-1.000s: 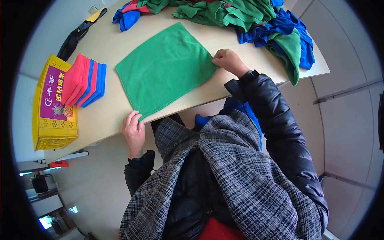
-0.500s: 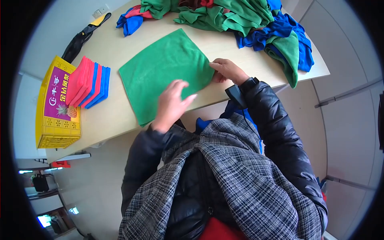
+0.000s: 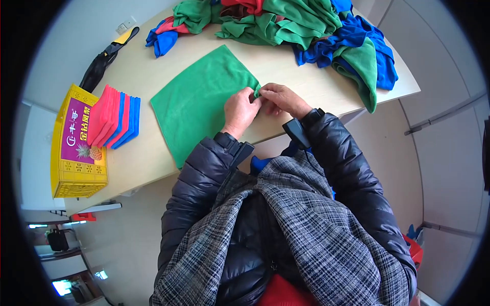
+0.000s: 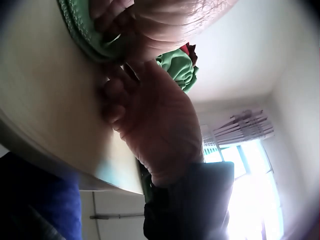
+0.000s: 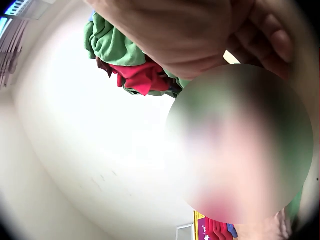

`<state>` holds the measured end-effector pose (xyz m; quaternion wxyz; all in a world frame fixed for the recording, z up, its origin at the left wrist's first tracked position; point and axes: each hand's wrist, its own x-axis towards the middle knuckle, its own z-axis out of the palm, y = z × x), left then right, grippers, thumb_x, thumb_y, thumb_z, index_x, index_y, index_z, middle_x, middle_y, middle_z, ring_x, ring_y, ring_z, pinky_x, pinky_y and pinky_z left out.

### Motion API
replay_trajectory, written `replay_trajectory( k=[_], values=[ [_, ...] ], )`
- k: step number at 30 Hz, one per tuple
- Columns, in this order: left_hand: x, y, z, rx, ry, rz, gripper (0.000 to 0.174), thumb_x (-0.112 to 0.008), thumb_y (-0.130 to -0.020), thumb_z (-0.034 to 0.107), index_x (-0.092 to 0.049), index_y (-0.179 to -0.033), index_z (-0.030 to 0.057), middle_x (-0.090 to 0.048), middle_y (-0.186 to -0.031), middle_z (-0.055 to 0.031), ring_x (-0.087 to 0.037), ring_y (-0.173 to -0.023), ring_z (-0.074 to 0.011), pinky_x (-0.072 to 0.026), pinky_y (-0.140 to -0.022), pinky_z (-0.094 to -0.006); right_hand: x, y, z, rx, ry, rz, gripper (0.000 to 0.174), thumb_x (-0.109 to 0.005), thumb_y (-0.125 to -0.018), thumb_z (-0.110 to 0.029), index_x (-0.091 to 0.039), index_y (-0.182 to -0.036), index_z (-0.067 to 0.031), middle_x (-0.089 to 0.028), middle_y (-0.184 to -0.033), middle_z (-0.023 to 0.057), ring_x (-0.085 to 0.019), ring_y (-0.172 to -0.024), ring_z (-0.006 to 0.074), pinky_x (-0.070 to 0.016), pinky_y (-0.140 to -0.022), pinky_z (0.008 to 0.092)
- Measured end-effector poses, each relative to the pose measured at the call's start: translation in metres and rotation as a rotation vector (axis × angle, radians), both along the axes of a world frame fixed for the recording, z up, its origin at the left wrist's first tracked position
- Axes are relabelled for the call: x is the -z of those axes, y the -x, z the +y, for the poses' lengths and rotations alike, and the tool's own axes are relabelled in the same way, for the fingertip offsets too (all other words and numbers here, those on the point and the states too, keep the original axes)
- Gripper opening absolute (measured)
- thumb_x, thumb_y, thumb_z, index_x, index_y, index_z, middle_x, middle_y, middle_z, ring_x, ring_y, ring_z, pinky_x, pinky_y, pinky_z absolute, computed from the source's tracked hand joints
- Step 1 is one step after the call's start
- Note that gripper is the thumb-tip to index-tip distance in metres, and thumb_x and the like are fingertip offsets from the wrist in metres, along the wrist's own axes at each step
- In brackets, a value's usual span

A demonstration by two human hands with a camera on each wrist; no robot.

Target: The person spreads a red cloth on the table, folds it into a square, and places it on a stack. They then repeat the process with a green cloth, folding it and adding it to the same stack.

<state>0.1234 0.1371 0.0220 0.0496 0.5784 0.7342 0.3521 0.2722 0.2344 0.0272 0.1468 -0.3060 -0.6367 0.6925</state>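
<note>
A green cloth (image 3: 199, 97) lies spread on the table, its right corner raised a little and bunched between two hands. The left hand (image 3: 241, 113) pinches the cloth near that corner. Beside it the right hand (image 3: 287, 100) holds the corner between thumb and forefinger, its other fingers loosely curled. In the left wrist view the stitched cloth edge (image 4: 80, 30) shows at the fingers, with the right hand (image 4: 160, 120) facing it. A blurred disc hides much of the right wrist view.
Folded red and blue cloths (image 3: 113, 117) stand by a yellow box (image 3: 76, 171) at the table's left. A heap of green, blue and red cloths (image 3: 286, 25) covers the back. A black and yellow item (image 3: 102, 64) lies at the back left edge.
The left hand has left the cloth's near corner and moved up and right to the corner by the right hand. That corner is now bunched and drawn slightly left.
</note>
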Motion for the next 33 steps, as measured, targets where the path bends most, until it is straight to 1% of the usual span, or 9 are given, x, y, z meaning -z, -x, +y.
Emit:
replay_trajectory(
  k=[1,4,5,8,15,21,25,28,33],
  values=[
    [0.002,0.004,0.002,0.0,0.001,0.007,0.023,-0.074,-0.088,0.022,-0.064,-0.083,0.0028,-0.065,-0.071,-0.015,-0.062,-0.06,-0.0268,-0.0485,-0.058,-0.0397,0.001,0.001,0.002,-0.003,0.017,0.001,0.031,-0.059,-0.099,-0.032,-0.063,-0.115,-0.0053,-0.067,-0.083,0.0064,-0.066,-0.063,0.0152,-0.0529,-0.055,0.0284],
    [0.013,0.018,0.002,0.051,0.016,-0.158,0.017,-0.07,-0.09,0.017,-0.065,-0.089,0.0008,-0.062,-0.068,-0.0084,-0.054,-0.059,-0.0125,-0.0448,-0.056,-0.0326,0.006,0.003,0.005,0.02,0.127,0.02,0.028,-0.064,-0.097,-0.028,-0.061,-0.114,-0.0065,-0.065,-0.085,0.0054,-0.067,-0.064,0.0153,-0.0531,-0.055,0.0285],
    [0.014,0.019,0.001,0.055,0.023,-0.158,0.017,-0.07,-0.09,0.017,-0.065,-0.089,0.0008,-0.062,-0.068,-0.0084,-0.054,-0.059,-0.0125,-0.0448,-0.056,-0.0326,0.005,0.004,0.004,0.037,0.213,0.033,0.027,-0.066,-0.096,-0.026,-0.059,-0.114,-0.0072,-0.065,-0.085,0.005,-0.067,-0.065,0.0154,-0.0532,-0.055,0.0285],
    [0.017,0.022,0.002,0.12,-0.038,-0.355,0.019,-0.068,-0.088,0.016,-0.066,-0.097,-0.0005,-0.066,-0.071,-0.0149,-0.064,-0.062,-0.0261,-0.0492,-0.059,-0.0383,0.005,0.009,0.001,0.099,0.34,0.052,0.028,-0.069,-0.094,-0.024,-0.058,-0.116,-0.0087,-0.063,-0.086,0.0039,-0.067,-0.067,0.0148,-0.0536,-0.056,0.0283],
    [0.025,0.029,0.0,0.15,-0.047,-0.39,0.019,-0.067,-0.088,0.012,-0.064,-0.1,-0.0023,-0.062,-0.07,-0.0129,-0.059,-0.06,-0.0178,-0.0486,-0.059,-0.0341,0.007,0.019,0.005,0.241,0.447,0.084,0.031,-0.07,-0.094,-0.025,-0.056,-0.119,-0.0104,-0.061,-0.089,0.0027,-0.065,-0.068,0.0137,-0.054,-0.057,0.0277],
    [0.027,0.022,0.001,0.162,-0.122,-0.538,0.014,-0.069,-0.087,0.007,-0.063,-0.096,0.0001,-0.06,-0.069,-0.0103,-0.056,-0.06,-0.0145,-0.0483,-0.059,-0.0324,0.014,0.007,-0.002,0.24,0.292,0.079,0.024,-0.069,-0.09,-0.013,-0.058,-0.109,-0.0034,-0.063,-0.081,0.0055,-0.063,-0.061,0.0148,-0.0537,-0.053,0.0284],
    [0.002,0.011,-0.002,0.009,-0.235,-0.46,0.012,-0.071,-0.084,0.004,-0.062,-0.092,0.0034,-0.062,-0.071,-0.0103,-0.059,-0.06,-0.0188,-0.0496,-0.058,-0.0344,0.01,0.003,-0.006,0.294,0.102,0.155,0.018,-0.068,-0.091,-0.009,-0.06,-0.106,-0.0013,-0.064,-0.078,0.0048,-0.062,-0.059,0.0126,-0.0526,-0.053,0.0266],
    [-0.031,-0.001,-0.008,-0.106,-0.403,-0.057,0.012,-0.071,-0.082,0.003,-0.062,-0.09,0.0059,-0.063,-0.076,-0.0109,-0.064,-0.066,-0.0275,-0.0512,-0.06,-0.0388,-0.003,0.005,-0.016,0.334,0.012,0.193,0.016,-0.066,-0.092,-0.007,-0.06,-0.105,-0.0008,-0.064,-0.077,0.0045,-0.061,-0.059,0.0115,-0.0521,-0.053,0.026],
    [-0.018,-0.013,-0.012,0.05,-0.356,0.053,0.014,-0.071,-0.08,0.002,-0.062,-0.09,0.0075,-0.064,-0.084,-0.0111,-0.064,-0.076,-0.0339,-0.0518,-0.064,-0.0427,-0.02,0.008,-0.03,0.336,-0.056,0.258,0.017,-0.062,-0.092,-0.004,-0.06,-0.109,-0.0006,-0.064,-0.079,0.0045,-0.061,-0.06,0.0105,-0.0522,-0.055,0.0261]
  ],
)
